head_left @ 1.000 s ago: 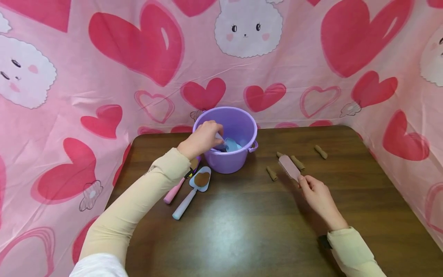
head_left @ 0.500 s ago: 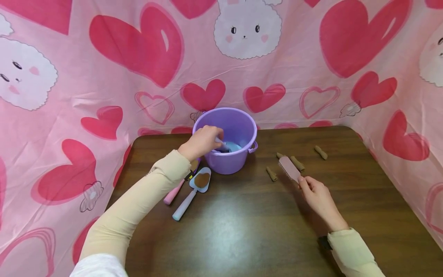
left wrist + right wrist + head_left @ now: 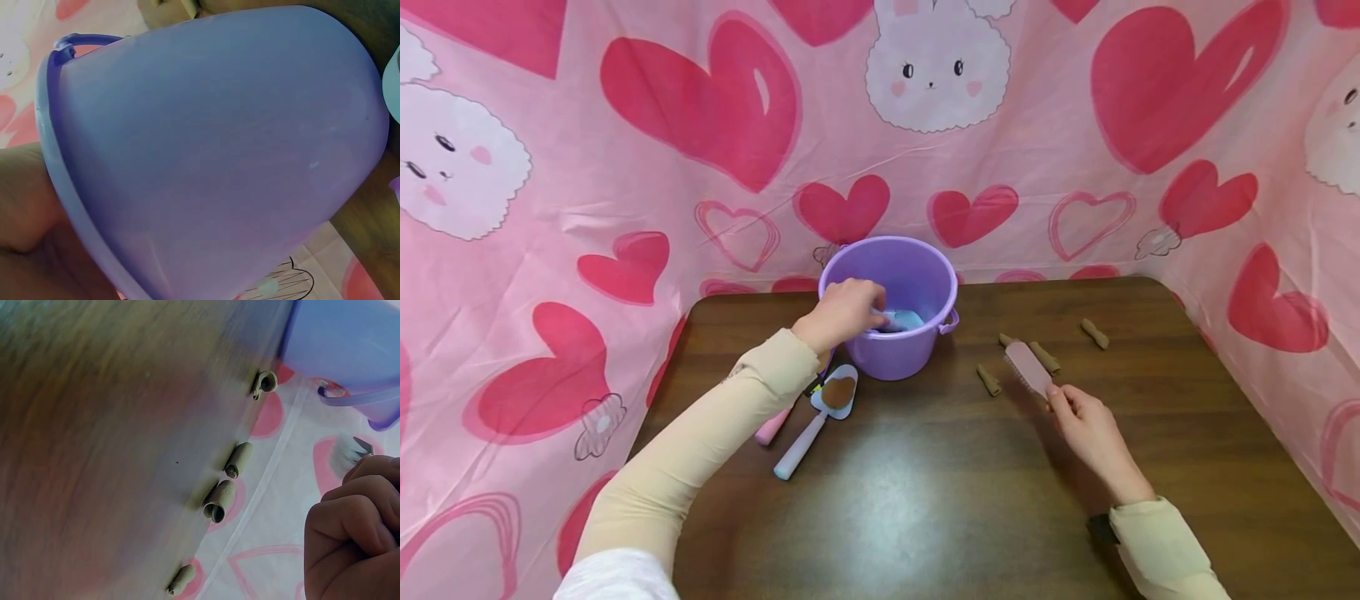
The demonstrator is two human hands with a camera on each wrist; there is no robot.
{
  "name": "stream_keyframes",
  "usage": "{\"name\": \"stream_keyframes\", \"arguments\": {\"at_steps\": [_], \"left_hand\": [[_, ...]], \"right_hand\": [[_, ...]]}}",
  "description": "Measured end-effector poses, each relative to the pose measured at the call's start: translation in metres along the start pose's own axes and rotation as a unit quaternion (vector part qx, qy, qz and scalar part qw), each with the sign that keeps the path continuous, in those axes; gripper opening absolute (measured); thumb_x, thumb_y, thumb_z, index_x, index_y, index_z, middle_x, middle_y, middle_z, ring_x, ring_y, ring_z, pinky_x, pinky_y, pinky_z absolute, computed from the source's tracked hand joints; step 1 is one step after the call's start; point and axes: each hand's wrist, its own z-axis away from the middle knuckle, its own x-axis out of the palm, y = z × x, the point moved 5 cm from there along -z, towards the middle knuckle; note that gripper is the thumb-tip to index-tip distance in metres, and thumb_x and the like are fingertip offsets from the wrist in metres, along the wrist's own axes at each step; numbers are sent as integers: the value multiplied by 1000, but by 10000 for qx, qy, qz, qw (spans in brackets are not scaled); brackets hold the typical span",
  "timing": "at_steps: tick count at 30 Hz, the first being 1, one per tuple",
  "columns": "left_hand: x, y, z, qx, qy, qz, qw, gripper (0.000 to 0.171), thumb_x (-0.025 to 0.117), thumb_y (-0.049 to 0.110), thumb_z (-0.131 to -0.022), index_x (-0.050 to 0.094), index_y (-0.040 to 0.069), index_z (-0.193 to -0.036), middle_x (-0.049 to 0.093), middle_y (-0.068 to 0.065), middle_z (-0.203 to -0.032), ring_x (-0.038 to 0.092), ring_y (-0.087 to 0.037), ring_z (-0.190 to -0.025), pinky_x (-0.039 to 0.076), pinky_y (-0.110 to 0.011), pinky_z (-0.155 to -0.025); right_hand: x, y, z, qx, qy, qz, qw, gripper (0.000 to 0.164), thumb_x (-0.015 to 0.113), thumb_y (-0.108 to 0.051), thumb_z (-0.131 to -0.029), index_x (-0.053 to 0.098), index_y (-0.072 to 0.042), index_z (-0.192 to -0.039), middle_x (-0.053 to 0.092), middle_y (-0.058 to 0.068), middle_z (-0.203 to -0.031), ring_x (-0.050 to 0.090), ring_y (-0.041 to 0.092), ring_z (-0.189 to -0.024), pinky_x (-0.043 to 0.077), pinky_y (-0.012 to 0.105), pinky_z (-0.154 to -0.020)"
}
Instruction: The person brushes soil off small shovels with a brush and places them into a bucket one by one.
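Note:
A purple bucket (image 3: 891,358) stands toward the back of the table. My left hand (image 3: 842,310) reaches over its near-left rim, fingers curled inside and holding a pale lilac handle whose far end is hidden. In the left wrist view the bucket's wall covers whatever the fingers hold. Something light blue (image 3: 904,320) lies at the bucket's bottom. My right hand (image 3: 1092,429) grips a small pink brush (image 3: 1028,367) by its handle, above the table; its white bristles (image 3: 344,456) show in the right wrist view. Several brown rolled pieces (image 3: 988,380) lie near the brush.
Left of the bucket, a pale blue trowel (image 3: 802,446) with a brown patch on its blade lies on the dark wooden table (image 3: 910,517). Beside it is a pink-handled tool (image 3: 771,427), partly hidden by my left arm. A heart-patterned cloth (image 3: 1045,108) hangs behind.
My left hand has moved down a little into the bucket, and the handle it holds shows less. The right hand and brush have stayed in place.

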Motion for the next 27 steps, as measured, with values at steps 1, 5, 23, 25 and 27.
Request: {"name": "stream_keyframes", "arguments": {"at_steps": [1,5,23,25,27], "left_hand": [[0,0,1,-4,4,-4,10000,18,72,28,-81,68,13,-90,65,0,-84,58,-21,-81,44,-40,-70],[-1,-2,4,99,194,103,9997,16,68,30,-84,68,15,-87,65,2,-82,59,-19,-80,43,-40,-70],[-20,-15,74,723,3783,1133,9159,18,51,24,-94,61,13,-84,54,3,-73,48,-10,-64,39,-26,-58],[-16,-19,83,721,3829,1184,9133,18,50,24,-94,62,13,-88,56,4,-75,47,-9,-64,38,-26,-58],[-9,-24,93,643,3737,1138,9183,17,50,25,-94,62,14,-88,55,5,-74,46,-8,-63,38,-26,-57]], "right_hand": [[1,0,0,10,-1,-6,10000,45,38,-44,-98,57,-5,-83,47,1,-56,42,11,-48,33,27,-47],[2,1,-1,35,-43,-24,10000,46,38,-44,-98,57,-5,-84,47,1,-56,41,11,-48,32,27,-46],[4,1,-7,-128,-41,-4,9999,43,39,-40,-99,58,-5,-83,47,1,-56,41,12,-47,33,27,-46],[3,0,-8,-158,0,-6,9999,42,40,-39,-99,58,-5,-82,47,1,-55,40,12,-46,33,28,-45],[2,-1,-9,-180,12,-21,9998,42,40,-39,-99,58,-5,-82,47,1,-55,40,12,-46,33,28,-45]]}}
